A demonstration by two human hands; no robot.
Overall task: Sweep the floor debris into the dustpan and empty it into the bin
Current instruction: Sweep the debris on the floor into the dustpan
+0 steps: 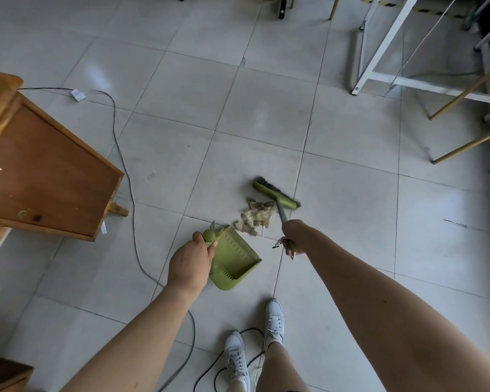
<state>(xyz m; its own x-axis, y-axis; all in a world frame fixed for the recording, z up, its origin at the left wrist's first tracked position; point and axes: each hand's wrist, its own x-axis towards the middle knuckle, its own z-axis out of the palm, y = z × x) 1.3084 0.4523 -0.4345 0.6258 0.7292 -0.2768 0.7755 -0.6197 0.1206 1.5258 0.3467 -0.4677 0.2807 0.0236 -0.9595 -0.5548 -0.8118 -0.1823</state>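
A small pile of crumpled paper and brownish scraps, the debris (256, 217), lies on the pale floor tiles. My left hand (189, 261) grips the handle of a green dustpan (235, 260), which sits just near and left of the pile with its mouth toward it. My right hand (293, 237) grips the thin handle of a green broom (275, 195). The broom head rests on the floor just beyond the debris. No bin is in view.
A wooden cabinet (40, 176) stands at the left. A grey cable (125, 165) runs across the floor past it, and a black cable (229, 355) loops by my white shoes (273, 321). White and gold furniture legs (379, 52) crowd the upper right.
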